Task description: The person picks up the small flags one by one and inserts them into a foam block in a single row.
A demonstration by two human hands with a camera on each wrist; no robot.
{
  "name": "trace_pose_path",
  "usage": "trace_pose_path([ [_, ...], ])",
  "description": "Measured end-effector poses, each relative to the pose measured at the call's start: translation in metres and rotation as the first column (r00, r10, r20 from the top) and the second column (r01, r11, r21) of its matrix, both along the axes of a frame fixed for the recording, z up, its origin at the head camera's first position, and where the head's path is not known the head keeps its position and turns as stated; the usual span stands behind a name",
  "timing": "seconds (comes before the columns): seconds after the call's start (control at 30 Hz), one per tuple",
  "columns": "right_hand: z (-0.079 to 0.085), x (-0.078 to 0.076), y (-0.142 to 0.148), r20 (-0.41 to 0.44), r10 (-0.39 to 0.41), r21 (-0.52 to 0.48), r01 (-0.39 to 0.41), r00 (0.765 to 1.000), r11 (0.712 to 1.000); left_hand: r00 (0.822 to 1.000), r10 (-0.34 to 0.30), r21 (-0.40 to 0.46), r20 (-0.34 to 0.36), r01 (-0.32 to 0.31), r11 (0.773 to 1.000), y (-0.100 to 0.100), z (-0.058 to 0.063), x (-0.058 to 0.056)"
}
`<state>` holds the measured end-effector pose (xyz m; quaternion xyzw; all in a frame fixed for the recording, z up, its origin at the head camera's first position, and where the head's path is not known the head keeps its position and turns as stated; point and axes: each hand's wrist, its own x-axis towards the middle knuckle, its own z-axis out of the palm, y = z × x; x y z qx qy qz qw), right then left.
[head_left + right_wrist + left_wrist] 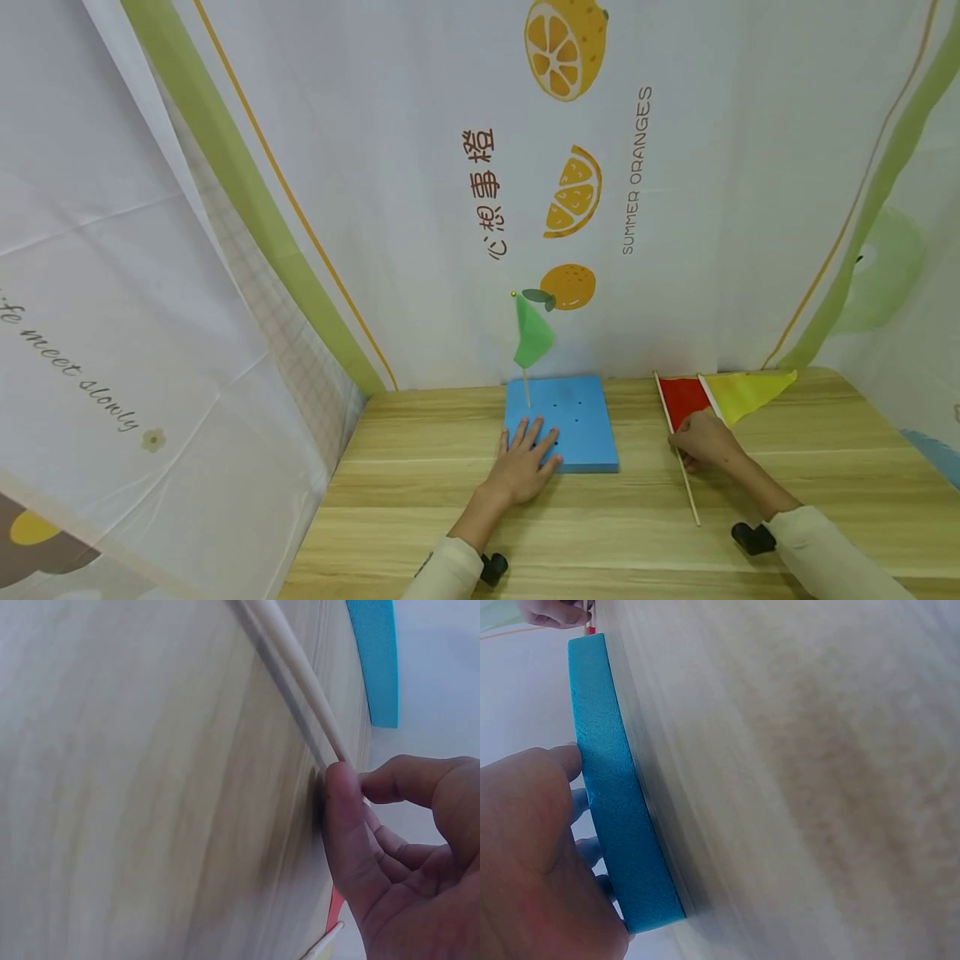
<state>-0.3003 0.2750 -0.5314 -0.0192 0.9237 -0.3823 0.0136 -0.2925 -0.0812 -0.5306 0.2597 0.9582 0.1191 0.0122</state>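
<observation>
On the tabletop lies a blue foam block point(588, 446) with several small holes in its top. A green flag point(533, 337) stands in it, its stick rising near the back left. My left hand point(519, 473) rests on the block's front left with fingers spread; its fingers point(568, 759) lie along the upper edge in the left wrist view. To the right, my right hand point(705, 442) pinches the wooden stick of a red flag point(681, 402) between thumb and forefinger. In the right wrist view that stick point(304, 675) runs close over the table. A yellow flag point(750, 393) lies beside the red one.
The wooden table point(420, 517) ends at the back against a white curtain point(420, 208) printed with oranges. More white cloth point(150, 275) hangs along the left side. Black wrist devices point(752, 537) sit below both forearms.
</observation>
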Motion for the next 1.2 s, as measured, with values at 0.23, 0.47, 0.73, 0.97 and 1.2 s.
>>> trace_pose_path([
  [0.23,0.000,-0.001,-0.001,-0.006,0.010,-0.018,-0.010,1.000,1.000,1.000,-0.001,-0.002,-0.001,0.001,1.000,0.000,-0.001,0.000],
  [0.47,0.003,-0.003,-0.002,-0.023,0.029,-0.020,-0.029,0.999,0.999,1.000,-0.004,0.007,-0.005,0.004,1.000,-0.001,0.000,0.000],
  [0.73,0.008,-0.003,-0.005,-0.034,0.043,-0.053,-0.045,0.999,0.998,1.000,-0.002,0.010,-0.004,0.002,1.000,0.000,0.000,0.000],
  [0.97,0.013,-0.007,-0.008,-0.048,0.041,-0.075,-0.045,0.998,0.996,1.000,0.001,0.007,-0.011,-0.001,1.000,0.000,0.000,0.000],
  [1.2,0.020,-0.009,-0.010,-0.067,0.038,-0.096,-0.044,0.997,0.994,1.000,0.000,0.014,-0.006,0.000,1.000,0.000,0.000,0.001],
])
